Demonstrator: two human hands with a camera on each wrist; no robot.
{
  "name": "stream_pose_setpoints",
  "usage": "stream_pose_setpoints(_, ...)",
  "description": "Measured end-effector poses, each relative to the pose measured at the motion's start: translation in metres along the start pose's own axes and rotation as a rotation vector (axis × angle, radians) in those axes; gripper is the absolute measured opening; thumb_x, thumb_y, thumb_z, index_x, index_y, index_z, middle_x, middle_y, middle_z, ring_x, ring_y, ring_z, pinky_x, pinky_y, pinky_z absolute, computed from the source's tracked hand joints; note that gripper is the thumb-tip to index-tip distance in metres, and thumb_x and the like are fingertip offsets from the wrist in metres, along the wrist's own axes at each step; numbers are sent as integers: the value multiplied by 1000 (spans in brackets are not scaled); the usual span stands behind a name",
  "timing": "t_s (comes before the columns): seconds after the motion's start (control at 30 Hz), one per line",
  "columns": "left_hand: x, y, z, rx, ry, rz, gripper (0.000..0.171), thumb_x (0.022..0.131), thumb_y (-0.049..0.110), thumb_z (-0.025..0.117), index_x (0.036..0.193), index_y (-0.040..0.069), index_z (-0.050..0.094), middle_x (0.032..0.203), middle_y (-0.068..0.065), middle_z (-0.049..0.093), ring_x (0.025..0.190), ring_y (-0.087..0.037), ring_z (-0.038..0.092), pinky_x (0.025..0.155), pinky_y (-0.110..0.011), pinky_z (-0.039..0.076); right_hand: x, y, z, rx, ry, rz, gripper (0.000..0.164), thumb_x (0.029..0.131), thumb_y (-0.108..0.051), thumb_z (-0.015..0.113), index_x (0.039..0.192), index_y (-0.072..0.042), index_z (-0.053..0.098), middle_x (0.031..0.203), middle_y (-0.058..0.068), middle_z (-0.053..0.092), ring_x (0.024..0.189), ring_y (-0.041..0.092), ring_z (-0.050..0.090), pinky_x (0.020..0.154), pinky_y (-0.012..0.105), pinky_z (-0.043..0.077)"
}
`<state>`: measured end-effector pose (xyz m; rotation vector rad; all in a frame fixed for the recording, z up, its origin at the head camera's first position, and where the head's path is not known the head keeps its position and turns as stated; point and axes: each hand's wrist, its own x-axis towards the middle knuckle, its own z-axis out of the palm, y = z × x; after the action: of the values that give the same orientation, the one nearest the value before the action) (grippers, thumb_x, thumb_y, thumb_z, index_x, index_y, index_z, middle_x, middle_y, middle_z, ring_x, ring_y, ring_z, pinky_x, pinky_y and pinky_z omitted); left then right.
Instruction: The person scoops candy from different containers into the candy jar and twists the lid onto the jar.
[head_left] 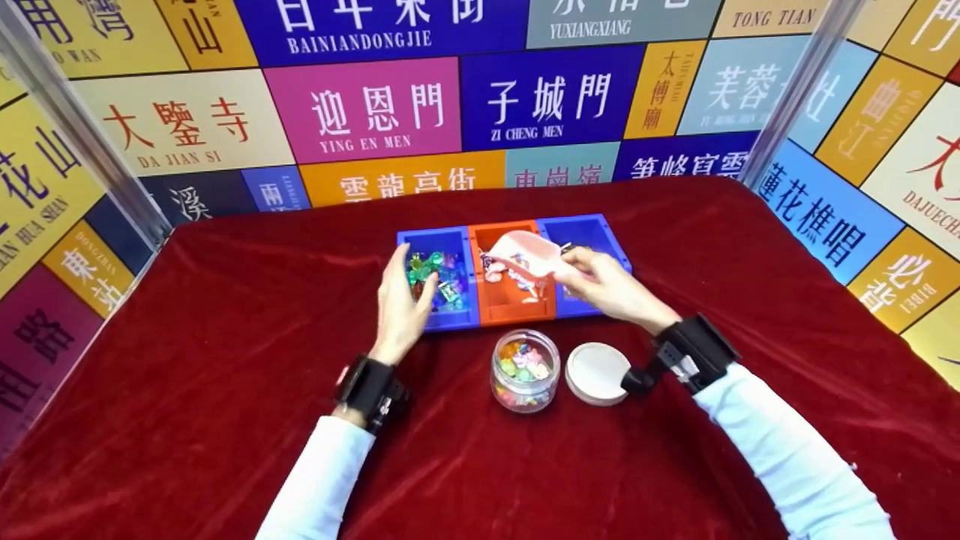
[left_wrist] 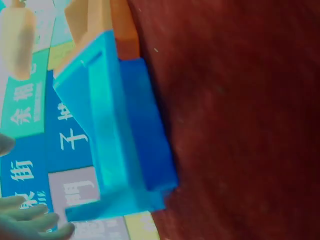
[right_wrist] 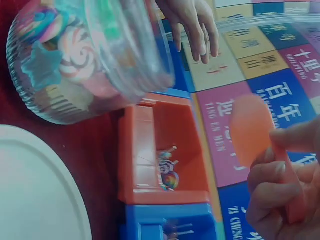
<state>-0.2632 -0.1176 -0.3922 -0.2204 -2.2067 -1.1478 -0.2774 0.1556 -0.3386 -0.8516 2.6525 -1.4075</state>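
My right hand grips a pink scoop by its handle, tilted above the orange bin. Small charms lie in that bin; in the right wrist view a rainbow-striped one shows. At the left blue bin, my left hand is spread along the outer side, with thumb apart from fingers; whether it touches the rim is unclear. Green and blue gem-like pieces lie inside that bin. My right hand partly covers the right blue bin. In the left wrist view the left fingers look extended.
A clear jar holding colourful charms stands in front of the bins, nearer me. Beside it to the right lies a white lid. Dark red cloth covers the table, and a wall of coloured sign panels rises behind.
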Motion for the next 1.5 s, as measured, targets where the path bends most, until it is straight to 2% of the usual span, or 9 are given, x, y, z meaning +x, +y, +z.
stream_pose_setpoints(0.13,-1,10,3,-75,8,96,50,82,8,61,125,-9,41,126,-25,45,119,-32,43,103,-34,30,-12,-1,-9,92,-29,-39,21,89,-9,52,100,9,55,83,12,56,73,8,54,65,19,48)
stream_pose_setpoints(0.27,-4,20,4,-126,-78,119,50,82,13,63,123,-8,44,122,-24,50,115,-30,46,100,-34,33,-24,-4,-17,116,-45,-16,23,87,-11,56,101,8,58,91,16,61,80,8,55,70,16,46)
stream_pose_setpoints(0.4,-8,28,5,-187,-242,73,52,82,20,64,123,-6,44,122,-22,50,115,-29,47,98,-37,36,-35,-5,-25,60,-83,-6,22,87,-16,58,98,2,61,84,8,61,71,8,52,61,16,42)
stream_pose_setpoints(0.53,-14,33,5,-263,-440,13,56,82,25,63,127,-2,41,126,-20,48,117,-28,45,98,-40,36,-44,-5,-33,53,-171,-71,16,88,-13,56,96,-1,62,77,4,55,67,7,47,56,19,38)
stream_pose_setpoints(0.8,-21,38,7,-346,-749,5,61,80,26,66,129,2,40,129,-18,45,118,-31,44,97,-41,37,-58,0,-40,44,-315,-148,13,88,-10,54,97,-6,63,79,0,57,71,5,47,62,19,41)
stream_pose_setpoints(1.03,-25,41,9,-366,-960,-1,74,75,20,71,133,-3,32,134,-18,40,121,-27,41,94,-37,41,-65,-1,-40,-26,-357,-140,13,86,-15,59,96,-9,65,85,-2,63,74,6,53,68,19,45)
stream_pose_setpoints(1.23,-29,44,13,-272,-1049,59,76,70,20,76,132,0,36,128,-11,48,116,-19,46,92,-29,41,-67,-2,-39,-120,-348,-166,12,85,-18,60,94,-11,64,84,-4,63,73,6,51,67,19,43)
stream_pose_setpoints(1.37,-32,44,15,-202,-1044,91,76,67,21,78,130,4,40,124,-9,50,110,-18,47,94,-28,39,-67,-3,-40,-157,-334,-171,9,85,-20,60,90,-13,62,81,-5,61,71,6,50,65,19,43)
stream_pose_setpoints(1.5,-32,44,17,-185,-1034,102,75,66,18,79,129,4,41,122,-10,52,109,-19,49,94,-29,38,-66,-7,-42,-223,-318,-221,8,85,-23,60,87,-16,62,76,-9,59,66,4,47,59,19,41)
